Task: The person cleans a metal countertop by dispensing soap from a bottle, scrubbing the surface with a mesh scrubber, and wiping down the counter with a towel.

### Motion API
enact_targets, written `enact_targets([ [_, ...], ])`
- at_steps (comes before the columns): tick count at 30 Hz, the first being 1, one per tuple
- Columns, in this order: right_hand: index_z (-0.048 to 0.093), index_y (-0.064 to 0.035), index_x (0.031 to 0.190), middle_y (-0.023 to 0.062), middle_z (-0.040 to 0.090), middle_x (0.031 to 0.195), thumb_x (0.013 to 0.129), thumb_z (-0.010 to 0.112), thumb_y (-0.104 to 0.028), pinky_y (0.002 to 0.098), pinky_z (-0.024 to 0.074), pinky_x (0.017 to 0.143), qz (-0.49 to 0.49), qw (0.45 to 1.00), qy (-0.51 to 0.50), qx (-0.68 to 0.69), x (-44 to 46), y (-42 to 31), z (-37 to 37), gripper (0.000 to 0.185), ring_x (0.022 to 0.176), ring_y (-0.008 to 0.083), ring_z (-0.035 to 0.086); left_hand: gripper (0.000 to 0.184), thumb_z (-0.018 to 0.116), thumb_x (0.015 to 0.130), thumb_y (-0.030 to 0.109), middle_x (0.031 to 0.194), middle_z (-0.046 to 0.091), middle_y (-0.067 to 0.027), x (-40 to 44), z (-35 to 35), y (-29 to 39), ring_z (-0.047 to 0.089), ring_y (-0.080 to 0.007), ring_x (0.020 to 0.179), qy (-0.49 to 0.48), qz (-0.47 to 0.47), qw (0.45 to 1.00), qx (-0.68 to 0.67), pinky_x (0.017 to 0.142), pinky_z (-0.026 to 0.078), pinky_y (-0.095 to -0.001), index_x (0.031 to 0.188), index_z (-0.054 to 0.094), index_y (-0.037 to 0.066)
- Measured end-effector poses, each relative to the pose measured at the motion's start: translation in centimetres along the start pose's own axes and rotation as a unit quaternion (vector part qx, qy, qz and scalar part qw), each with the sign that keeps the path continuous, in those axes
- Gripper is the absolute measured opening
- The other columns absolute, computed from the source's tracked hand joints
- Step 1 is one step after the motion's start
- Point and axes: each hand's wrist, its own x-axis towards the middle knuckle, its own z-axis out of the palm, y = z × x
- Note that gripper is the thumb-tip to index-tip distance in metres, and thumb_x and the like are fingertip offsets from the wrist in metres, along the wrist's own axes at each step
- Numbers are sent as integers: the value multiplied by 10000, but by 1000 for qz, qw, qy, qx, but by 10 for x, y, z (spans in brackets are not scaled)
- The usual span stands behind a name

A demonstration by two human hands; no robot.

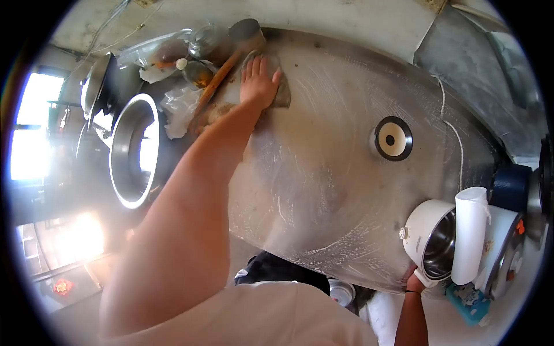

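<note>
My left hand (pixel 259 82) lies flat with fingers stretched out on a grey-brown cloth (pixel 283 92) on the metal tabletop (pixel 323 138). Beside it, to the left, slants a long wooden stick (pixel 218 79), and a grey-topped container (pixel 246 32) stands just beyond the fingertips. Down at the table's near right edge, my right hand (pixel 414 282) is close against the handle of a white pot (pixel 424 222). Its fingers are mostly hidden, so whether it grips the handle or the table edge does not show. Whitish wet streaks cover much of the metal.
A round black-rimmed lid (pixel 393 138) lies right of centre. Near the pot are a white paper roll (pixel 470 236), a blue pack (pixel 468 301) and a white cord (pixel 459 138). Leftward are a steel basin (pixel 116 151), a plastic bag (pixel 180 109) and glass jars (pixel 203 40).
</note>
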Motion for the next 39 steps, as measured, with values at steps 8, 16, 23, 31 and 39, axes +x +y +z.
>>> enact_targets([
  [8,501,-11,1353,153,535,1374,879,686,-193,397,379,1078,93,987,-75,108,-12,15,7,540,1254,286,507,716,416,980,483,1599,168,-162,-112,-20,19,128,-356,1482,-61,-152,986,43,1187,131,-501,1513,222,47],
  [16,492,-15,1361,151,525,1385,884,681,-202,397,371,1085,79,992,-56,84,-15,13,6,546,1264,284,497,694,355,989,493,1593,209,-161,30,12,80,150,-318,1483,-51,-24,998,-16,1205,132,-415,1489,303,14],
  [23,485,-18,1367,149,515,1394,888,677,-210,396,365,1091,82,991,-70,78,-16,19,7,551,1274,282,488,612,463,965,413,1527,335,-125,13,8,165,283,-297,1429,-80,60,987,-123,1176,244,-396,1441,381,35],
  [31,476,-22,1375,147,505,1405,893,671,-219,396,357,1098,88,990,-71,85,-15,19,8,556,1285,280,478,346,536,859,74,1257,526,-95,12,7,178,505,-286,1217,-96,269,941,-180,970,481,-423,1193,598,142],
  [39,468,-26,1383,145,495,1416,898,666,-228,396,350,1105,113,987,-70,92,-22,25,6,562,1295,277,468,291,507,924,94,1308,546,-129,97,1,66,481,-345,1243,230,100,952,-175,1041,420,-410,1196,605,58],
])
